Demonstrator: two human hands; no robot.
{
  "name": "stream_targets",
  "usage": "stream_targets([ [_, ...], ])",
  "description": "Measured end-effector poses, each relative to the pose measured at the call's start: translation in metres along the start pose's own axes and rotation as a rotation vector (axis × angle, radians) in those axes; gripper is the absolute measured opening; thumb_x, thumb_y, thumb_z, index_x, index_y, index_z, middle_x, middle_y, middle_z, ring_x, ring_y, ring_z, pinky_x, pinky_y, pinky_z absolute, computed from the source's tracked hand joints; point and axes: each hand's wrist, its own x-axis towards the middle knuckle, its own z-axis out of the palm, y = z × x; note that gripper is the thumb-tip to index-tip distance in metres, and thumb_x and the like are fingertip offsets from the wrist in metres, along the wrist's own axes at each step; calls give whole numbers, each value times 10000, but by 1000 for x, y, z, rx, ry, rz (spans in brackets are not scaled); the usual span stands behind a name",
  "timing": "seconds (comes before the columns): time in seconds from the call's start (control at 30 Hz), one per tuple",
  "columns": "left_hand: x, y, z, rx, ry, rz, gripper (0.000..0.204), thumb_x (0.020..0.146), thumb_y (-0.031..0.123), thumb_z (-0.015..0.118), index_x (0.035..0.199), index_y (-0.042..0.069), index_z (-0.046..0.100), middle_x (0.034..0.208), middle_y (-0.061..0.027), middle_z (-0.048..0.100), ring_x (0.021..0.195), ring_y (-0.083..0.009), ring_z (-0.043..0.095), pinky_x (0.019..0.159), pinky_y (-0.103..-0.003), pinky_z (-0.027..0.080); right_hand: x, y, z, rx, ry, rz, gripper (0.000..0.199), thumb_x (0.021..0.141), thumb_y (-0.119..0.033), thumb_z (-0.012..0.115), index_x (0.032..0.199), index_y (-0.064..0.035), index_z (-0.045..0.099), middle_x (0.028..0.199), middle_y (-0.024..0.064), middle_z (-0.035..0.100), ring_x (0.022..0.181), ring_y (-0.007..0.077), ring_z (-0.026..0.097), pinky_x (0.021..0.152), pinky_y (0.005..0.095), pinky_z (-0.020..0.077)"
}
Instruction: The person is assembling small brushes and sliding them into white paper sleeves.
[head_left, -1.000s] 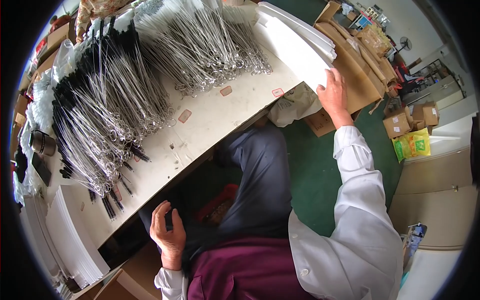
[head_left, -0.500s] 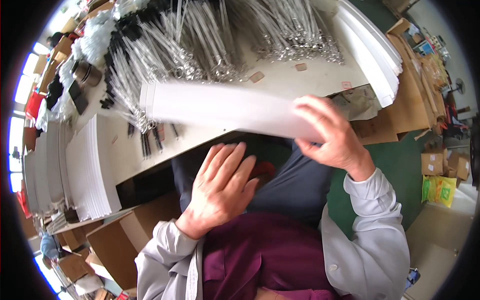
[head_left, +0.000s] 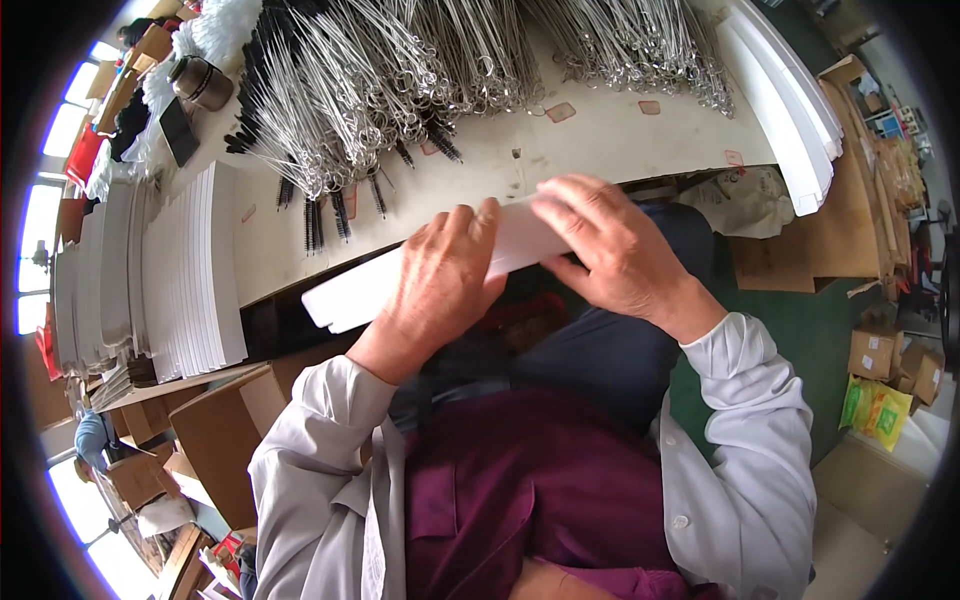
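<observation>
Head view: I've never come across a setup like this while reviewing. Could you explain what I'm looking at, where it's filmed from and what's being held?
There is no machine here: a person works with two bare hands. The picture comes from a wide fisheye camera on their head, looking down, so straight edges bend near the rim.

The left hand holds a long white piece, perhaps folded card, in front of the table edge. The right hand is at its other end; blur hides how firmly it grips.

On the table lie many thin brushes with looped metal wire handles. White pieces stand in a row at the left, and more lie at the right.
</observation>
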Motion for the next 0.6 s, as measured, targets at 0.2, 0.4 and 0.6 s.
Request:
stream_targets([
  [0.2, -15, -4, 17, 38, 20, -4, 750, 712, 147, 814, 1385, 9, 513, 1083, -155, 621, 985, -336, 648, 845, -448, 548, -19, -21, 27, -36, 170, 386, 466, 807, -72, 784, 1239, 34, 643, 1156, 158, 620, 1039, 325, 626, 909, 411, 545],
  [0.4, -25, -7, 28, 122, 43, -24, 722, 705, 120, 814, 1353, -12, 524, 1057, -137, 602, 957, -317, 635, 852, -428, 540, -25, -39, 67, 77, 259, 506, 509, 845, -137, 794, 1259, 87, 602, 1120, 204, 636, 993, 348, 642, 892, 446, 547],
  [0.6, -37, -16, 37, 141, 28, -15, 738, 697, 119, 815, 1355, -34, 518, 1050, -144, 595, 932, -310, 628, 858, -422, 537, -22, -42, 76, 653, 268, 882, 451, 857, -137, 830, 1203, 67, 625, 1066, 161, 680, 825, 196, 692, 743, 307, 572],
])
